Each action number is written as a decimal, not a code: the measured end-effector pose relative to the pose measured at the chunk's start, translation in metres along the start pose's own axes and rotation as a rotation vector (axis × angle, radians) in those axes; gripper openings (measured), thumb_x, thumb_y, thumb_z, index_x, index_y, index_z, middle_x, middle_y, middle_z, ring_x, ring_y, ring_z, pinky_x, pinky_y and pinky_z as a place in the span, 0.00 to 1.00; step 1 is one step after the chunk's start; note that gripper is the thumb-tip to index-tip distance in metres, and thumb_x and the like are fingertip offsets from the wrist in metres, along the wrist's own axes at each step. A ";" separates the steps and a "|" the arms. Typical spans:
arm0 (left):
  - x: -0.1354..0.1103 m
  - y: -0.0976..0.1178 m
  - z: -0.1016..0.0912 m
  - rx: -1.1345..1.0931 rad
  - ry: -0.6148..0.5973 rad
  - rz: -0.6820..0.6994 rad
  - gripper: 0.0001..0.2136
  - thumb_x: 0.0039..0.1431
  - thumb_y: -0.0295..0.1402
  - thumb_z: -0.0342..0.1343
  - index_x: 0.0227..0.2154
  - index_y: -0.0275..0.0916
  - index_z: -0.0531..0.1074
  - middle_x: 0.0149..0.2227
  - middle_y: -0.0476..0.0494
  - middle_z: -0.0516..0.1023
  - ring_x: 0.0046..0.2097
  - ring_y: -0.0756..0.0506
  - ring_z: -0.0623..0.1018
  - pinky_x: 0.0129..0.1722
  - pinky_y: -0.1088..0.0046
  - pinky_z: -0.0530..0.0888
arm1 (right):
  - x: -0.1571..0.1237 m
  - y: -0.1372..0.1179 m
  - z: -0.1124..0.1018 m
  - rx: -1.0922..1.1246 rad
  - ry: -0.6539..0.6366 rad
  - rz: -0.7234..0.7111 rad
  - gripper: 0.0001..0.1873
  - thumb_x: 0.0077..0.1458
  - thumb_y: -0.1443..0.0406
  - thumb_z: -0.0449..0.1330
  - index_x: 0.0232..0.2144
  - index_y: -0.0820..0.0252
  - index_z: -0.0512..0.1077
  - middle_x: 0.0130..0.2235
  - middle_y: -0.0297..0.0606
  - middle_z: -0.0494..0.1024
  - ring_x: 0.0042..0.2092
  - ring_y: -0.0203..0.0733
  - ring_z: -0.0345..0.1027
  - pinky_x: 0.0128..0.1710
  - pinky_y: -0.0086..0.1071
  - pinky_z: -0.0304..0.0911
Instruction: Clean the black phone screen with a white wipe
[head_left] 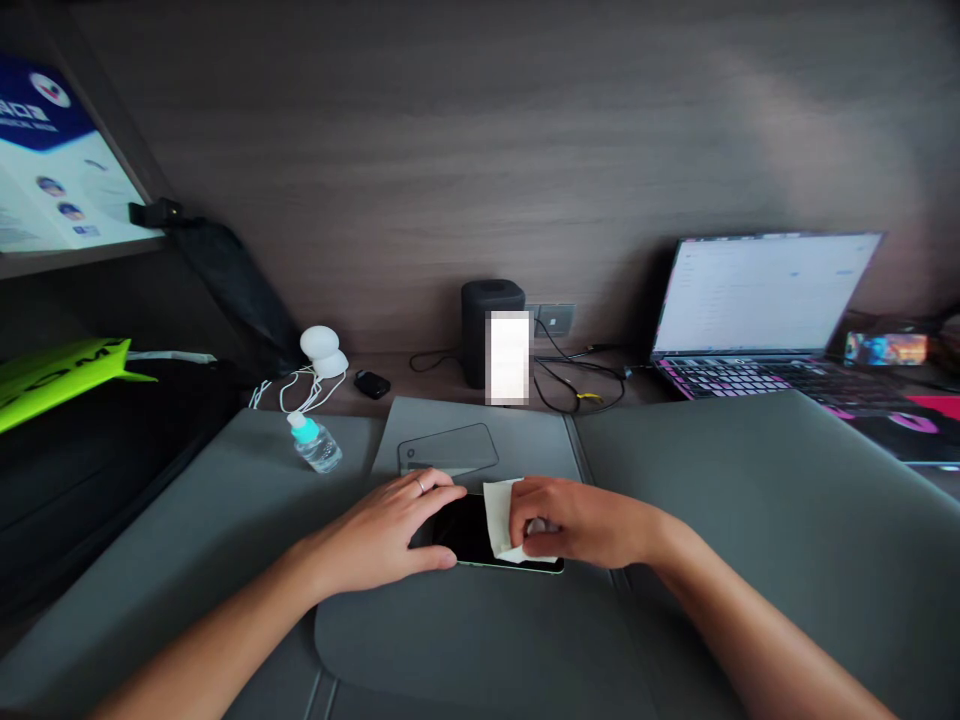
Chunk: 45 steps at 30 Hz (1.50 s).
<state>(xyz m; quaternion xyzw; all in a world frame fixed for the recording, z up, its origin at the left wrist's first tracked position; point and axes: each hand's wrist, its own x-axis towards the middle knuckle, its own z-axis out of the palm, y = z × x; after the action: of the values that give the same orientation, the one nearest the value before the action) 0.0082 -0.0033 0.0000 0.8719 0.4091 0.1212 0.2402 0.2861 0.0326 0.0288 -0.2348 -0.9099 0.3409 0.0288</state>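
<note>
A smartphone (469,530) with a black screen lies flat on the grey mat (465,630). My left hand (390,525) grips its left end, thumb along the near edge and forefinger along the far edge. Bunched in the closed fingers of my right hand (559,520) is a white wipe (499,505), pressed on the right part of the screen. Just beyond the phone rests a clear phone case (465,440) with a dark rim, partly covered by my left fingers. To the left stands a small clear bottle (318,445) with a teal and white top.
Along the back are a black cylindrical speaker (474,340), a white rounded device (322,350) with cables, and a small black object (372,384). An open laptop (765,300) is at the right, beside a lit phone screen (885,348). A black bag (97,470) borders the left.
</note>
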 end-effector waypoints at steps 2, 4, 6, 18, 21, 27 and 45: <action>0.000 0.000 0.000 0.006 -0.006 -0.007 0.28 0.59 0.42 0.59 0.62 0.49 0.60 0.61 0.44 0.65 0.59 0.37 0.69 0.58 0.59 0.67 | -0.001 0.001 -0.003 0.012 -0.011 0.019 0.05 0.59 0.72 0.58 0.34 0.62 0.75 0.38 0.38 0.75 0.43 0.40 0.67 0.43 0.32 0.61; 0.000 0.000 0.000 0.010 -0.006 -0.002 0.30 0.58 0.41 0.61 0.62 0.49 0.60 0.61 0.44 0.65 0.59 0.37 0.69 0.58 0.60 0.67 | -0.002 0.001 -0.006 0.027 -0.028 0.036 0.06 0.58 0.72 0.58 0.34 0.62 0.75 0.38 0.38 0.75 0.42 0.40 0.67 0.43 0.32 0.61; -0.001 0.000 0.000 0.016 -0.008 0.000 0.30 0.57 0.40 0.62 0.62 0.49 0.60 0.61 0.44 0.65 0.59 0.38 0.68 0.59 0.60 0.67 | -0.004 -0.001 -0.007 0.045 -0.054 0.051 0.06 0.57 0.73 0.58 0.33 0.62 0.75 0.37 0.38 0.75 0.42 0.40 0.67 0.43 0.31 0.61; 0.000 -0.003 0.001 0.020 -0.011 0.013 0.30 0.61 0.46 0.58 0.64 0.49 0.58 0.62 0.41 0.64 0.61 0.36 0.67 0.59 0.57 0.67 | 0.001 -0.011 0.006 0.034 -0.091 -0.037 0.07 0.56 0.74 0.59 0.33 0.63 0.77 0.35 0.38 0.75 0.42 0.39 0.68 0.43 0.29 0.61; -0.001 -0.003 0.001 0.019 -0.011 0.016 0.27 0.67 0.49 0.50 0.65 0.49 0.55 0.64 0.40 0.62 0.63 0.36 0.64 0.60 0.55 0.64 | 0.006 -0.012 0.011 0.019 -0.036 -0.068 0.07 0.56 0.75 0.59 0.34 0.63 0.76 0.35 0.37 0.76 0.42 0.39 0.68 0.45 0.30 0.61; -0.001 -0.003 0.002 0.021 -0.021 -0.007 0.30 0.66 0.52 0.49 0.66 0.50 0.52 0.65 0.40 0.60 0.64 0.35 0.62 0.62 0.53 0.61 | 0.019 -0.012 0.024 -0.038 0.108 -0.113 0.06 0.58 0.74 0.59 0.37 0.62 0.75 0.38 0.38 0.75 0.43 0.40 0.67 0.43 0.32 0.62; -0.002 0.004 -0.001 -0.011 0.011 -0.031 0.23 0.70 0.48 0.43 0.65 0.55 0.53 0.66 0.44 0.53 0.54 0.39 0.73 0.56 0.58 0.69 | 0.033 -0.017 0.040 -0.240 0.205 -0.157 0.15 0.62 0.60 0.59 0.49 0.62 0.72 0.52 0.47 0.67 0.56 0.49 0.60 0.59 0.46 0.57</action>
<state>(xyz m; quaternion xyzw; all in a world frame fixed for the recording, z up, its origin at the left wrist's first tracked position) 0.0091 -0.0063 0.0031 0.8634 0.4234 0.1245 0.2447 0.2413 0.0118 0.0058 -0.1983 -0.9518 0.2010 0.1198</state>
